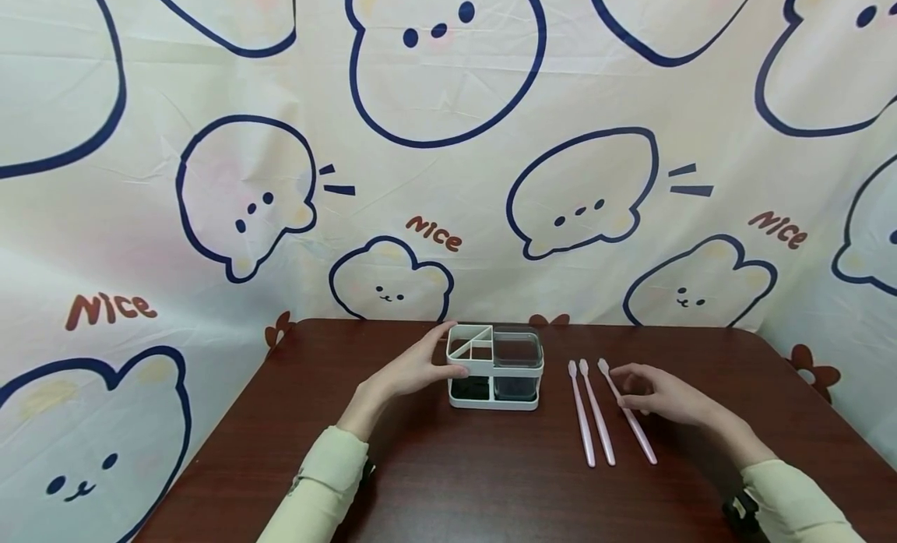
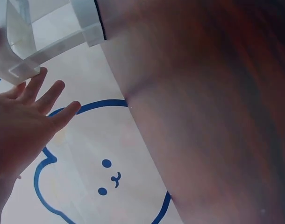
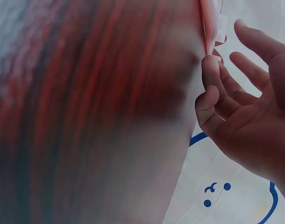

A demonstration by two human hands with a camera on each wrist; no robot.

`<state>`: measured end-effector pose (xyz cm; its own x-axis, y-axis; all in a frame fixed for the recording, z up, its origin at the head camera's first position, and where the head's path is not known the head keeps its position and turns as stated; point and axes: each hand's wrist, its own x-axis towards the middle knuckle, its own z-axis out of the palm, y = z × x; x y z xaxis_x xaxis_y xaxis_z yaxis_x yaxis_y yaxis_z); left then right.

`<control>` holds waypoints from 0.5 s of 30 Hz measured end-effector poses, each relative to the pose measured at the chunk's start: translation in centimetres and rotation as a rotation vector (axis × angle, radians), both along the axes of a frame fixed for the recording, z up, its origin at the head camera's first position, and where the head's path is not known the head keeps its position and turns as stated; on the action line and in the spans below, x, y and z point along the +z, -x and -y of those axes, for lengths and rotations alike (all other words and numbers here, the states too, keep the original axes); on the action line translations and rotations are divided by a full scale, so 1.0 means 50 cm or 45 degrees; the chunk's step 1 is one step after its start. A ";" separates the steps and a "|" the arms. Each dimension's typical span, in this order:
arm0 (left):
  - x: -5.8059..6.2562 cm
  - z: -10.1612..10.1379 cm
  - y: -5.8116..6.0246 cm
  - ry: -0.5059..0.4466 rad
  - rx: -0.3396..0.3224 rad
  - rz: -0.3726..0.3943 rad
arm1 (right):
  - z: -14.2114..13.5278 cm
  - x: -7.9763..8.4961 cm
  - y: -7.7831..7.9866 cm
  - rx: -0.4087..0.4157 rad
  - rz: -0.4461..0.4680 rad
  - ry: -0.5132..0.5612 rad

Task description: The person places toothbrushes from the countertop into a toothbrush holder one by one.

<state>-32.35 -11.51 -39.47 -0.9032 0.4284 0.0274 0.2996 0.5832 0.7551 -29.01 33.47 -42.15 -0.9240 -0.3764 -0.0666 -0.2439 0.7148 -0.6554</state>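
Observation:
A white two-level organizer (image 1: pixel 494 368), with slanted dividers at its top left and a clear compartment at its right, stands on the table. My left hand (image 1: pixel 413 364) holds its left side, thumb at the front and fingers toward the back; in the left wrist view the fingers are spread beside the white frame (image 2: pixel 53 51). Right of the organizer lie three pink toothbrushes, heads away from me: the left one (image 1: pixel 582 418), the middle one (image 1: pixel 598 414) and the right one (image 1: pixel 634 422). My right hand (image 1: pixel 662 391) is at the right toothbrush, thumb and fingers loosely bent and apart.
The dark brown wooden table (image 1: pixel 420 481) reaches back to a pale curtain (image 1: pixel 476 185) with blue-outlined cartoon bears, which also hangs along both sides. The organizer stands near the table's far edge.

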 end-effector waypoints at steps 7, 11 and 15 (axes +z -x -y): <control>0.006 -0.002 -0.005 -0.021 -0.045 0.020 | 0.002 -0.005 -0.001 0.006 0.019 0.027; 0.002 -0.002 -0.007 -0.014 -0.036 0.035 | 0.003 -0.006 -0.001 0.037 0.012 0.025; 0.000 -0.001 -0.009 -0.008 -0.020 0.040 | 0.005 -0.008 0.001 0.066 -0.003 0.002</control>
<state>-31.92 -11.45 -39.45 -0.8966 0.4428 0.0017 0.2849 0.5740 0.7677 -29.06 33.20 -42.56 -0.9036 -0.4237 -0.0638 -0.2821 0.7004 -0.6556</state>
